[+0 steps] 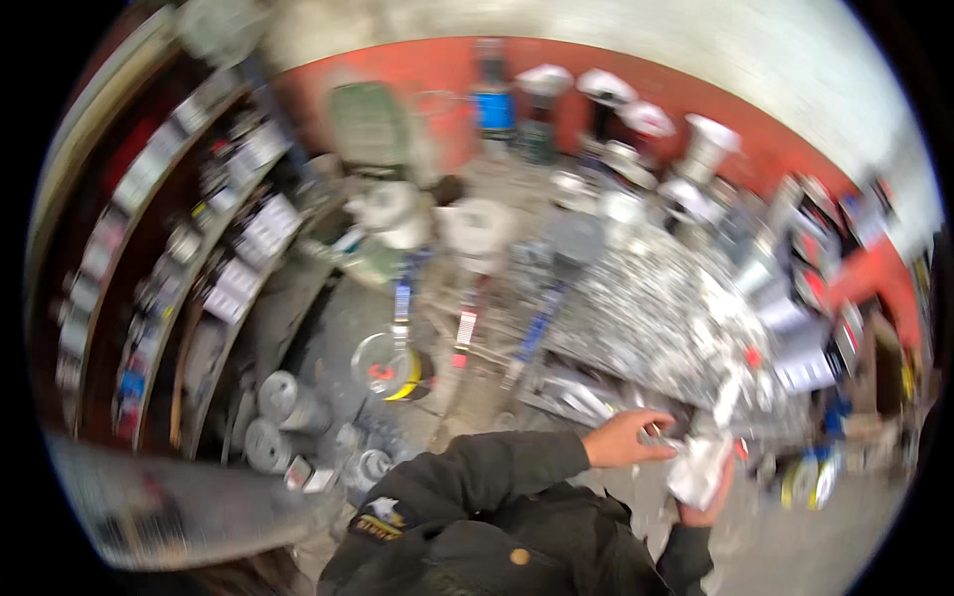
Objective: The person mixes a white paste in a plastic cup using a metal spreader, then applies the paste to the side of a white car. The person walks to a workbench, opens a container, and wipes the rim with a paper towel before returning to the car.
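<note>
My left hand comes in from the dark sleeve with its fingers curled, close beside my right hand. Something small and pale shows by its fingertips, too smeared to name. In my right hand is a whitish, soft-edged thing like a folded cloth or wad of paper; my fingers show along its right side. Just beyond both hands stands a low table covered in crumpled silvery sheeting, with a shallow tray at its near edge.
Shelves of small boxes curve along the left. A yellow-banded tin and grey cylinders stand on the floor. White-topped containers line the red-and-white wall. At right are a cardboard box and another tin.
</note>
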